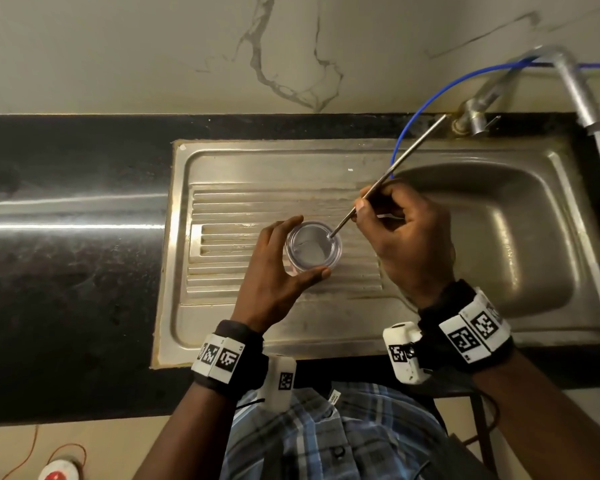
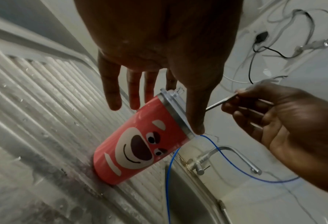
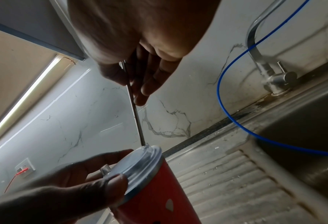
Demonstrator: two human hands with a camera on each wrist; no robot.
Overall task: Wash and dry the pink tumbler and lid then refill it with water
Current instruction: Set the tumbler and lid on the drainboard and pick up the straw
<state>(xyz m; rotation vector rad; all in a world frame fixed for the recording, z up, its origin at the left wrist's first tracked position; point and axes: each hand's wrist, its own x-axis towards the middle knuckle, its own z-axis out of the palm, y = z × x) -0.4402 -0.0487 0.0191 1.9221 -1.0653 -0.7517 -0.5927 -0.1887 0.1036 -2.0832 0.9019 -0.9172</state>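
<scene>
The pink tumbler (image 2: 138, 145), printed with a bear face, stands upright on the ribbed drainboard (image 1: 257, 174). Its clear lid (image 1: 317, 254) is on. My left hand (image 1: 305, 245) spans the lid, with the thumb (image 3: 115, 183) on the near rim and the forefinger at the far rim. The other fingers (image 2: 111, 94) hang straight behind the cup. My right hand (image 1: 361, 202) pinches a thin metal straw (image 1: 395, 168) between thumb and fingers. The straw slants up to the right. Its lower tip sits at the small opening on the lid's edge (image 3: 146, 146).
The steel sink basin (image 1: 499, 237) lies just right of the drainboard. A faucet (image 1: 575, 91) and a blue tube (image 1: 426, 109) curve over its back corner. Black countertop (image 1: 66, 202) stretches to the left. Water drops dot the drainboard ribs.
</scene>
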